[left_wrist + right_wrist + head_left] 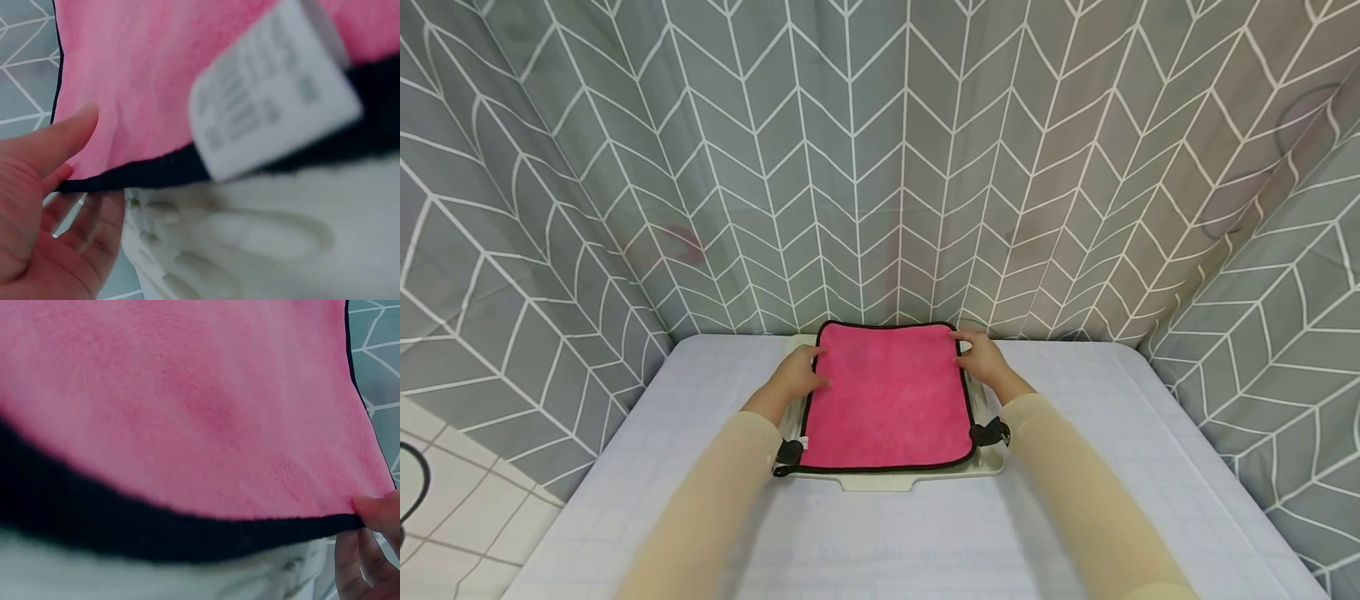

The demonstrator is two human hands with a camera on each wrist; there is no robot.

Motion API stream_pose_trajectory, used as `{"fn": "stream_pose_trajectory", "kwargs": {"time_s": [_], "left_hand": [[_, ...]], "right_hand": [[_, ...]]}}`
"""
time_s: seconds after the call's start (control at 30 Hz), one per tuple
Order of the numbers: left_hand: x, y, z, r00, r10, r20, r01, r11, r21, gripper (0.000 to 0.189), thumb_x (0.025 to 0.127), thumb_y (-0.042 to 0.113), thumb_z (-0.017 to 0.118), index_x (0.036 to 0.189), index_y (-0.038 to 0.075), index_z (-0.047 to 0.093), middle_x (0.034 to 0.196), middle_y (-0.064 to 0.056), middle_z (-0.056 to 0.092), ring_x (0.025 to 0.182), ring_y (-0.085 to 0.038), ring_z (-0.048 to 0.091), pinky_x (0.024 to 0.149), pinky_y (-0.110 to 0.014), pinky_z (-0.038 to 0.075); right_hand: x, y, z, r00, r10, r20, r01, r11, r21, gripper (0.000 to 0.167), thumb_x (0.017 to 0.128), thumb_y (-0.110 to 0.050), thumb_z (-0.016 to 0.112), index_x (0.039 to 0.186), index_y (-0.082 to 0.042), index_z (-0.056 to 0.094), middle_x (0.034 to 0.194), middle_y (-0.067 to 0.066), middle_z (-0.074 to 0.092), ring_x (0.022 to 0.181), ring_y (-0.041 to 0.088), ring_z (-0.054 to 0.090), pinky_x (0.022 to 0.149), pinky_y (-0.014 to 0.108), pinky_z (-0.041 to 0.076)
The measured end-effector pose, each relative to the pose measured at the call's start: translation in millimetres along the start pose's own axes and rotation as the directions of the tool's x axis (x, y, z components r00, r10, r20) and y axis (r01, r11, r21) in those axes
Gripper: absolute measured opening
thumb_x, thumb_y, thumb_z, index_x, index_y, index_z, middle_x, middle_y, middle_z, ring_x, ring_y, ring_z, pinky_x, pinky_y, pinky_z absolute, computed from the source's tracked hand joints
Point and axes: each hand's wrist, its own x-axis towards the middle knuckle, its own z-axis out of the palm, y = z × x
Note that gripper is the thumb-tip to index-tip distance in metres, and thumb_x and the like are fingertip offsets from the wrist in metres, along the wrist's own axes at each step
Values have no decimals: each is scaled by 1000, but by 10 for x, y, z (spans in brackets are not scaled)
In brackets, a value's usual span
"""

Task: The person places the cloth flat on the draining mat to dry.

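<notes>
A pink microfibre towel with black edging lies spread over a cream tray. My left hand pinches the towel's left edge near its far end; in the left wrist view the thumb is on the pink side and the fingers are beneath the edging. At the opposite edge, my right hand grips the cloth between thumb and fingers, also towards the far end. A white label sticks out from the left border. Most of the tray is hidden under the towel.
The tray stands on a table with a white cloth. Grey chevron-patterned curtains hang behind it and at both sides. Floor tiles show at the lower left. Black straps are by the wrists.
</notes>
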Motion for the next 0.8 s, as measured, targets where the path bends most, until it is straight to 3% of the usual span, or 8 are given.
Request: {"fn": "stream_pose_trajectory", "kwargs": {"time_s": [0.1,0.17,0.27,0.4,0.5,0.6,0.7,0.8], "left_hand": [[12,-13,52,999,-15,28,15,1000,-16,78,82,11,81,145,-11,41,146,-32,43,138,-43,40,114,-48,33],[14,-17,79,999,-26,42,27,999,-20,80,82,13,82,146,-12,40,146,-33,42,139,-43,39,115,-48,32],[16,-15,111,997,-56,60,56,998,6,83,82,18,82,147,-12,38,147,-34,41,139,-45,38,115,-49,32],[16,-8,142,991,-101,86,96,994,58,88,83,26,82,148,-12,36,148,-33,40,139,-48,37,115,-51,32],[17,10,153,988,-120,101,111,990,88,89,83,30,82,148,-12,37,148,-32,41,137,-49,37,114,-53,33],[16,37,148,986,-131,108,119,987,109,90,83,31,82,148,-11,37,147,-31,42,136,-50,38,112,-54,34],[0,58,120,985,-136,109,124,986,113,89,82,31,83,148,-10,38,147,-31,42,136,-50,38,112,-54,34],[-17,91,52,986,-130,105,117,986,120,87,82,30,82,148,-8,40,147,-31,42,136,-49,39,112,-54,35]], "right_hand": [[20,38,46,999,32,40,-30,999,-42,63,84,10,65,144,3,49,133,29,57,62,12,54,55,23,43],[25,60,73,998,23,57,-17,995,-97,67,80,12,65,144,5,48,136,29,55,66,11,48,60,23,41],[28,85,101,996,29,86,-15,988,-151,72,77,13,62,146,5,45,138,30,52,67,19,40,63,26,37],[23,85,126,992,56,112,-33,979,-200,74,77,13,56,149,5,41,145,30,46,97,32,56,76,35,43],[19,75,142,990,57,127,-27,974,-226,74,76,13,53,148,7,40,150,29,41,131,34,44,94,40,40],[21,74,153,989,57,140,-23,973,-228,74,76,14,51,149,9,38,151,29,40,133,34,42,100,43,39],[16,44,134,988,49,147,-15,974,-226,69,81,10,55,148,9,39,150,31,40,127,36,49,102,44,41],[15,-10,68,989,12,148,20,977,-213,62,87,3,60,145,10,42,147,33,41,130,41,48,108,50,40]]}}
